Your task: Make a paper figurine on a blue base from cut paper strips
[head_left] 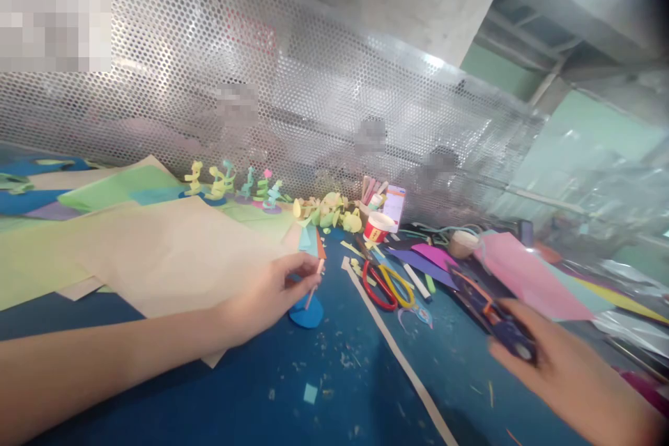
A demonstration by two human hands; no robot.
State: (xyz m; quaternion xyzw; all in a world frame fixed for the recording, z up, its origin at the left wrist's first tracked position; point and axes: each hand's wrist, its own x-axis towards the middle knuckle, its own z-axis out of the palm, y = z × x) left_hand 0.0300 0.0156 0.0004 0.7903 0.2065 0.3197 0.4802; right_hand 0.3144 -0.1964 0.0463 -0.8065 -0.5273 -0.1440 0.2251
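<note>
Between its thumb and fingers my left hand [285, 286] pinches a thin pale pink paper strip [314, 284]. The strip stands over a round blue paper disc [307, 313] on the dark blue table; whether they are joined cannot be made out. On the right, my right hand [548, 362] is wrapped round a dark stapler-like tool [509, 331], somewhat blurred. Scissors with red handles [379, 286] and a pair with yellow handles [398, 287] lie between the hands. A long pale strip [402, 355] runs toward the front edge.
Large cream paper [182, 251] and green sheets [115, 185] cover the left. Several curled-paper figures [248, 182] stand at the back, near a red-and-white cup [377, 227] and a phone [394, 208]. Pink paper [533, 275] lies right. A perforated metal screen [313, 97] rises behind.
</note>
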